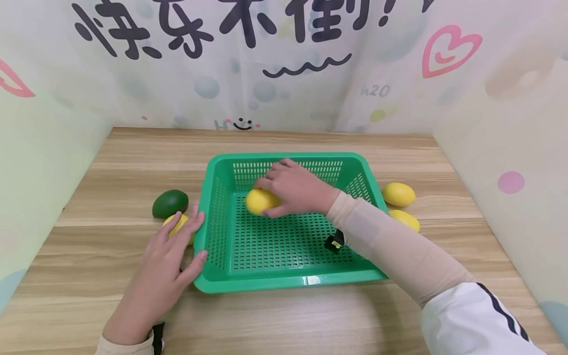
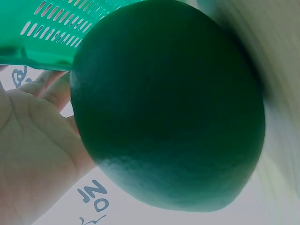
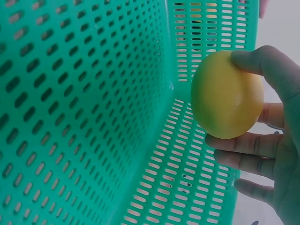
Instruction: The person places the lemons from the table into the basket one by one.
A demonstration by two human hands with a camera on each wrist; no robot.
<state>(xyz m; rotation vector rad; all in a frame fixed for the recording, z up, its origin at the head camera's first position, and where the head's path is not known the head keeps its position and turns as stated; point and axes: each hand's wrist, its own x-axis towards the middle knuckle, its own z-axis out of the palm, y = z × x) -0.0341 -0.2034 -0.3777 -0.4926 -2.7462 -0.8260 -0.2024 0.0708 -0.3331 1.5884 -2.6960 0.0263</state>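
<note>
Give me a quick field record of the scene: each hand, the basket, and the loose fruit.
right hand: grips a yellow lemon inside the basket
left hand: rests on another yellow fruit, thumb against the basket's left rim
basket: green, perforated, on the wooden table
green fruit: left of basket
two yellow fruits: right of basket

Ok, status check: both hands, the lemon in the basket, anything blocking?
Right hand grips lemon inside green basket. Left hand rests on second lemon beside basket, by green fruit. Nothing blocking.
</note>
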